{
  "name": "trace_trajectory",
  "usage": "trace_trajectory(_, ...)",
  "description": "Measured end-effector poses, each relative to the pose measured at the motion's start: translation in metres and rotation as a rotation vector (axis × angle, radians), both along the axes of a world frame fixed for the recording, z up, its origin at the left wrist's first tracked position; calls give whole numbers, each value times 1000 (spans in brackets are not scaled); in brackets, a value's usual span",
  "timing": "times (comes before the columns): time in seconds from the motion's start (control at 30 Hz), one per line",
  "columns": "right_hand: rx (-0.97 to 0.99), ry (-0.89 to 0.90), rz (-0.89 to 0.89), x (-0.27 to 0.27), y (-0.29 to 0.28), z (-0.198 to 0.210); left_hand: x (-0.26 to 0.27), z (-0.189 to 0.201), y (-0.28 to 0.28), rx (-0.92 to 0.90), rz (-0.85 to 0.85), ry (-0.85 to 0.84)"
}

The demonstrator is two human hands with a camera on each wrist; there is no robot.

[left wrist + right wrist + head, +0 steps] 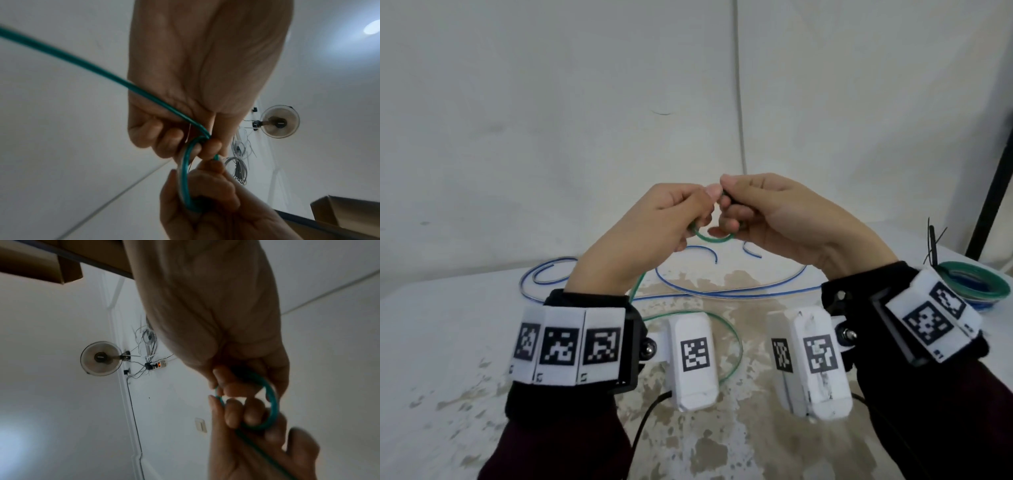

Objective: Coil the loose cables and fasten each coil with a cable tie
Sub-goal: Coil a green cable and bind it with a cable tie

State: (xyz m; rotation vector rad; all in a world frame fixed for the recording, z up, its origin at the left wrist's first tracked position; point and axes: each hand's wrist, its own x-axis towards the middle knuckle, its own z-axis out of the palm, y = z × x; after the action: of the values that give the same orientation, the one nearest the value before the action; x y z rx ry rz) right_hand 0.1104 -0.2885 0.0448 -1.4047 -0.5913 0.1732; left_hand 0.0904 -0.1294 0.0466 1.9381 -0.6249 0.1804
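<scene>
Two hands work together above the worktop [448, 325]: a first small loop of green cable [714, 238] is pinched between the left hand [654, 226] and right hand [780, 219], its tail hanging below the grip. Should either pinch slacken, the springy loop would likely be lost.

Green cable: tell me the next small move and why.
Probably lay another turn onto the loop. Both the left hand and right hand pinch one small loop of the green cable, while most of it trails loose onto the table.
</scene>
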Motion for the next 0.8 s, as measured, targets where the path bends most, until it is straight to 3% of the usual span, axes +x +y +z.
trace_trajectory(0.13, 140, 65, -52, 3, 2, 1, 5, -3, 2, -131, -30, 77)
trace_trajectory(0.3, -157, -4, -19, 1, -6, 1, 2, -2, 10, 116, -39, 39)
trace_trajectory(0.4, -257, -83, -22, -2, -7, 1, -5, 2, 7, 161, -32, 47)
trace_trajectory(0.6, 52, -4, -49, -1, -2, 2, 0, 2, 5, -39, -23, 74)
trace_trajectory(0.67, -4, -19, -22, 1, -2, 1, 1, 0, 8, -65, -39, 76)
trace_trajectory(0.8, -155, -38, 24, -1, -3, 0, 0, 0, 10, 76, -16, 46)
